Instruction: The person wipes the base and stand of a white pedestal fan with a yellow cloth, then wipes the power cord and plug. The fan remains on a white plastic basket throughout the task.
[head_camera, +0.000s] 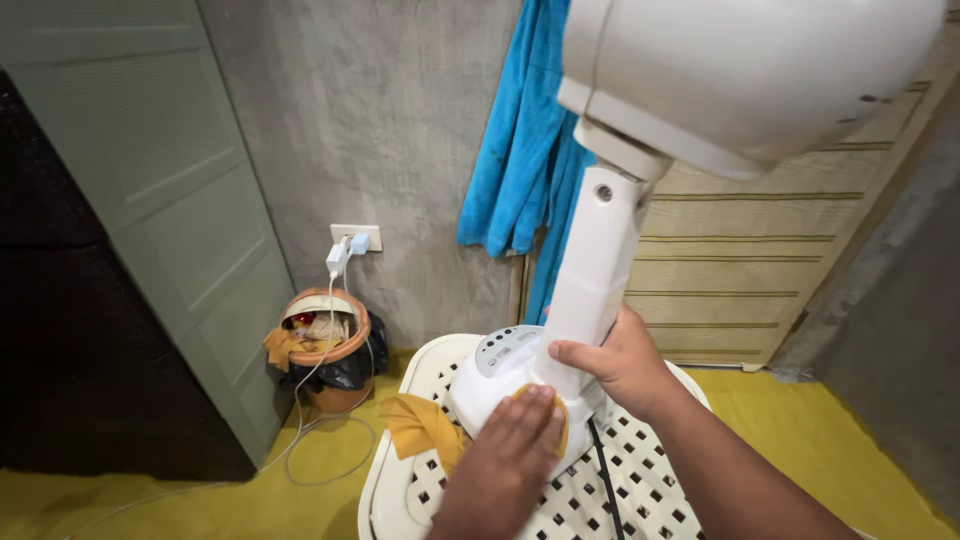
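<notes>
Under the left hand (515, 440), pressed flat w/ fingers together, lies a mustard-yellow cloth (425, 428), bunched out to that hand's left and pinned against the white base of a fan (495, 375). Just right of it, touching the same fan, the right hand (620, 365) is clamped around the lower end of the white stand column (592, 270), thumb in front. Above both hands the column rises to the fan's motor housing (740, 70), very close to the camera. Below the hands, the base sits on a white lattice-top plastic stool (640, 470). Further left: an orange bin (325, 345) w/ rags, a wall outlet (356, 238) w/ plugs. Behind, a blue towel (525, 150) hangs.
</notes>
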